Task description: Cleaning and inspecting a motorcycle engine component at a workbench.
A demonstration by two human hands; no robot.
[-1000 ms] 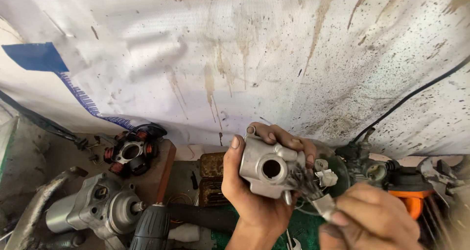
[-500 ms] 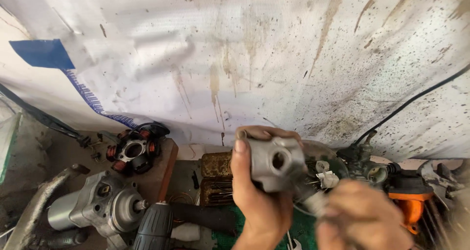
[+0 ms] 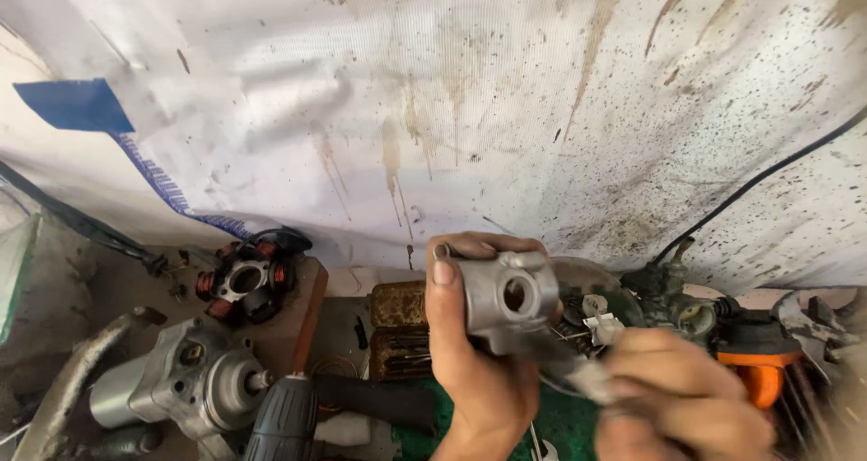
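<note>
The left hand (image 3: 479,353) is reaching up, palm toward the camera, thumb and fingers (image 3: 492,242) curling tight around something. The right hand (image 3: 677,398) is sitting lower, blurry, fingers bunched together.

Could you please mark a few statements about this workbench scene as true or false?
1. The left hand grips a grey cast metal part with a round hole. True.
2. The right hand is flat on the bench, away from the part. False: it is raised beside the part, blurred, at its lower end.
3. A stator with copper-coloured coils lies at the left. True.
4. The backdrop sheet is spotless. False: it is stained and speckled.
5. The black cable runs across the left side. False: it is at the right.
</note>
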